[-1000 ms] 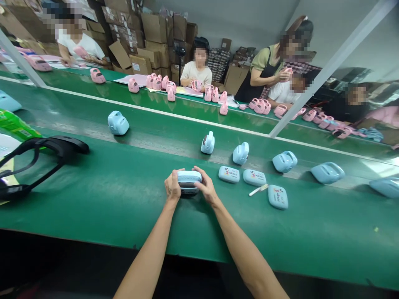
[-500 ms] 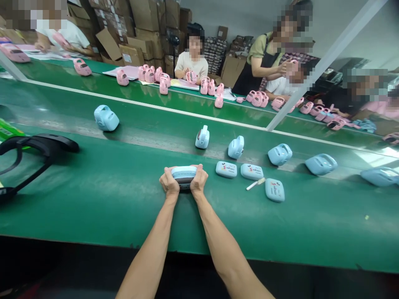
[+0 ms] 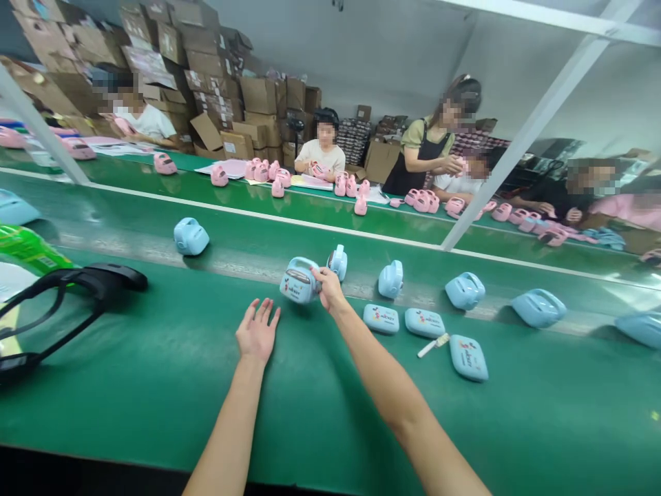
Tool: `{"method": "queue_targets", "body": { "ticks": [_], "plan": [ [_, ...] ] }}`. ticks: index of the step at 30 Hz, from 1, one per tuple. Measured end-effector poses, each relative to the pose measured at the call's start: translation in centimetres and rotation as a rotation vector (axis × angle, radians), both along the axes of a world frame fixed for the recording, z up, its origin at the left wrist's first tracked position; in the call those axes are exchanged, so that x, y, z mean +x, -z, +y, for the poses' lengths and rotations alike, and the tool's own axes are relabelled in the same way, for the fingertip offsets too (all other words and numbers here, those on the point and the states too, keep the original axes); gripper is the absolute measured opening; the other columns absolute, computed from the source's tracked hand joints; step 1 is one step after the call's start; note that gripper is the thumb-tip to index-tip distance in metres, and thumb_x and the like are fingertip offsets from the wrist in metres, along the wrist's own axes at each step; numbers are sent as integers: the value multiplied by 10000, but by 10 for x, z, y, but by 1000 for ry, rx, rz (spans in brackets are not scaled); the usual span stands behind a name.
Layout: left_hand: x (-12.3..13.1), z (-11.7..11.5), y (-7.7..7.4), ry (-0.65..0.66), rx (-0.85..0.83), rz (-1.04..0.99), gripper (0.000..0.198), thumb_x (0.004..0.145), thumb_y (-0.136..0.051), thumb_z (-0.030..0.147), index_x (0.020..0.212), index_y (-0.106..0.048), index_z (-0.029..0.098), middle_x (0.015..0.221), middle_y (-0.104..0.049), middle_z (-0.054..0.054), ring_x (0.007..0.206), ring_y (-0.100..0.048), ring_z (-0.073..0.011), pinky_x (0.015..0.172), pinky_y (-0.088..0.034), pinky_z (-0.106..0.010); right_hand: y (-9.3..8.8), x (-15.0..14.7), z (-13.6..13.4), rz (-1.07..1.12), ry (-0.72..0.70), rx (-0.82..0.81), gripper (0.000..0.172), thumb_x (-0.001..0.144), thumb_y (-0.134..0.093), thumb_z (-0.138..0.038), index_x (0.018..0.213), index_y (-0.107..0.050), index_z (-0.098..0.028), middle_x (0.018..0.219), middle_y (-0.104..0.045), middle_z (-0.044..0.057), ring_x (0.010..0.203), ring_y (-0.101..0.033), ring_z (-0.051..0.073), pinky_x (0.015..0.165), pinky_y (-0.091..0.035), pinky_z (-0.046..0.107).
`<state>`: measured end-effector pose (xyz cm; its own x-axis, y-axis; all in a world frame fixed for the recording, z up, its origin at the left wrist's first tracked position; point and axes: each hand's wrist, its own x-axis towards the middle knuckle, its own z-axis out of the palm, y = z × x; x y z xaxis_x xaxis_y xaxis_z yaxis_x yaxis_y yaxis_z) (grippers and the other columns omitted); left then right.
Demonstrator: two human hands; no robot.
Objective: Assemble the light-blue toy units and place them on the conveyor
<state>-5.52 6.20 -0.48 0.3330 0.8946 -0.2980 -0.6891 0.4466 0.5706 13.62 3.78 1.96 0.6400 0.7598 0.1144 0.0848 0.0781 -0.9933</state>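
A light-blue plastic case with a carry handle (image 3: 298, 284), a dark window and a Mickey print faces me at the belt's near edge. My right hand (image 3: 329, 288) grips it by its right side. My left hand (image 3: 258, 331) is apart from the case, a little to its lower left, fingers spread with nothing in them. Close behind my right hand stands another blue handled case (image 3: 337, 262). To the right lie a flat blue printed panel (image 3: 381, 319), a second panel (image 3: 424, 322) and a third panel (image 3: 469, 358). A small white brush (image 3: 434, 344) lies among them.
More blue cases, such as one at the left (image 3: 191, 236) and one at the right (image 3: 538, 308), stand along the green belt. A black strap device (image 3: 77, 296) and green packet (image 3: 34, 249) lie left. Co-workers handle pink cases (image 3: 421, 200) beyond a white rail (image 3: 268, 219).
Both hands were clasping the case closer to me. My left hand has let go and opened, while my right hand has carried the case forward and turned its printed face toward me.
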Motion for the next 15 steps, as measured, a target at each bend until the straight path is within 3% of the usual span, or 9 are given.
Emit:
{"method": "queue_targets", "body": {
  "ticks": [4,9,12,15],
  "plan": [
    [-5,-1,8,45,47,-14,169,793,-646,199,961,-658,217,1036,-717,-96,1080,-687,-235,1018,-514,-453,-12,15,55,-106,76,-15,205,770,-662,-391,783,-604,-195,1046,-694,80,1058,-619,218,933,-491,340],
    [-4,-1,12,69,66,-7,170,779,-674,173,944,-669,214,1011,-728,-83,1042,-705,-227,1014,-519,-441,-5,13,74,-252,127,-94,124,720,-687,-253,800,-624,-182,1241,-632,130,1206,-554,246,1108,-390,396],
    [-6,-1,8,58,13,-57,165,793,-653,167,953,-670,204,1046,-725,-97,1074,-699,-243,1009,-524,-446,0,11,71,-337,132,-132,261,739,-673,-245,980,-648,-148,1261,-612,160,1207,-558,261,1110,-398,426],
    [-8,-1,3,57,-38,-87,189,795,-636,145,974,-668,196,1050,-720,-109,1094,-694,-254,999,-530,-435,-7,21,55,-436,130,-133,475,748,-677,-249,1202,-600,-135,1298,-588,161,1193,-576,256,1081,-442,425]
  ]
}}
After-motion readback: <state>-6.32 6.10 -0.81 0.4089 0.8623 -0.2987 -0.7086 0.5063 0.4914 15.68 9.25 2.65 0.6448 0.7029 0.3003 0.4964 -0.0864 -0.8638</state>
